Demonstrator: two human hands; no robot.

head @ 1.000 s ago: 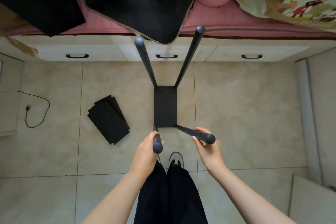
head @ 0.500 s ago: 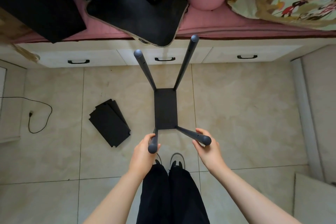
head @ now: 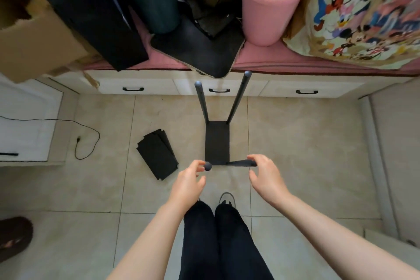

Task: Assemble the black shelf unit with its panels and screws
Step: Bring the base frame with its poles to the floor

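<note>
At frame centre the black shelf unit [head: 217, 142] stands on the tiled floor [head: 295, 143], its two far poles reaching toward the drawer fronts [head: 159, 86] along the upper edge of the floor. The left hand [head: 187, 185] has loosely spread fingers, its fingertips just touching the near left pole [head: 207, 166]. The right hand [head: 264, 176] is also relaxed and apart, fingertips at the end of the near right pole [head: 241, 162]. Spare black panels [head: 158, 157] lie left of centre, with bare tile between them and the unit. A cable [head: 88, 141] loops at left. Wide bare tile lies right of the unit.
</note>
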